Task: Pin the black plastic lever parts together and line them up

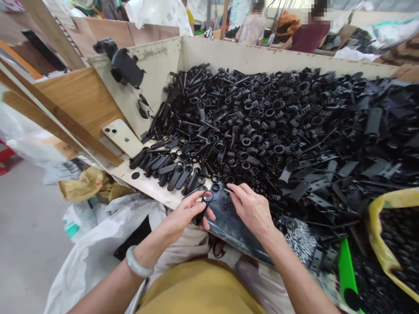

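This is a factory workshop: a wooden-sided bin (229, 54) heaped with black plastic parts (245, 131) lies ahead, co-workers (310, 35) sit at twelve o'clock, and white woven sacks (98, 248) rest on the concrete floor (29, 226) at eight o'clock.

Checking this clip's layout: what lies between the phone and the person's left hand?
In the head view, long black plastic parts lie on a pale board between the phone and the left hand.
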Action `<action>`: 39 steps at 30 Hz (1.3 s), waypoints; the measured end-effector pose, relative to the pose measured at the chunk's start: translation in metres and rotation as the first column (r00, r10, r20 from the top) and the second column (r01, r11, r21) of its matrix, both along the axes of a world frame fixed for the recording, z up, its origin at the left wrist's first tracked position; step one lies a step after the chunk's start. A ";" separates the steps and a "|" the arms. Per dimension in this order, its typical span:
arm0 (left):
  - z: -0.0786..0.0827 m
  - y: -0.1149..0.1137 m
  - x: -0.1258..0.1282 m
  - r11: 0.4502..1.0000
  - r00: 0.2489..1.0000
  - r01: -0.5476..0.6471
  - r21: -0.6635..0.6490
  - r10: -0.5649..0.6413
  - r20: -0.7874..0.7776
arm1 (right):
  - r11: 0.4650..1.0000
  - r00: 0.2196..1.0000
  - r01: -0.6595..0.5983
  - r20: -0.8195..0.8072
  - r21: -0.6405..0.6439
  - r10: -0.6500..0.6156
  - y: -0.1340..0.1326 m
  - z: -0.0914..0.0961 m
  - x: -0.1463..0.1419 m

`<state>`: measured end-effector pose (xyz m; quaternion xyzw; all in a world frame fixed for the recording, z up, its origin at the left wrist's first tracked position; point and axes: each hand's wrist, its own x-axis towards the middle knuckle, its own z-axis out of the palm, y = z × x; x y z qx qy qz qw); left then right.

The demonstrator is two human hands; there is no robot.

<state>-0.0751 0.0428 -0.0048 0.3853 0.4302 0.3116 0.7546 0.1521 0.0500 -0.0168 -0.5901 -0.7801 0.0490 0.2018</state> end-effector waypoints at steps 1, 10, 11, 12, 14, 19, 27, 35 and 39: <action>0.003 -0.002 0.004 1.000 1.000 -0.009 0.005 0.009 0.022 | 1.000 0.992 0.013 -0.126 0.011 -0.011 -0.004 0.001 0.002; 0.016 -0.021 0.044 0.994 0.990 -0.041 -0.100 0.054 0.128 | 0.984 0.989 0.115 -0.104 0.135 -0.101 -0.071 0.003 0.023; 0.016 -0.021 0.046 0.991 0.987 -0.064 -0.119 0.080 0.136 | 0.982 0.995 0.097 -0.013 0.161 -0.096 -0.079 0.001 0.026; 0.015 -0.020 0.047 0.986 0.983 -0.084 -0.143 0.105 0.149 | 0.982 0.995 0.069 0.060 0.174 -0.080 -0.087 -0.001 0.028; 0.015 -0.019 0.045 0.974 0.974 -0.114 -0.196 0.148 0.174 | 0.984 0.990 0.003 0.141 0.176 -0.029 -0.101 -0.006 0.033; 0.011 -0.021 0.032 0.957 0.968 -0.162 -0.240 0.201 0.148 | 0.987 0.988 -0.067 0.147 0.149 0.045 -0.119 -0.011 0.044; 0.008 -0.031 0.034 0.970 0.991 0.019 -0.243 0.014 0.132 | 0.997 0.998 0.041 -0.040 0.066 -0.039 -0.115 -0.007 0.042; 0.013 -0.035 0.041 0.944 0.983 0.110 -0.310 -0.056 0.177 | 0.998 0.998 -0.056 -0.042 0.004 0.056 -0.105 -0.006 0.040; 0.011 -0.036 0.039 0.937 0.977 0.123 -0.328 -0.056 0.207 | 0.998 0.994 -0.058 -0.088 -0.004 0.057 -0.106 -0.008 0.043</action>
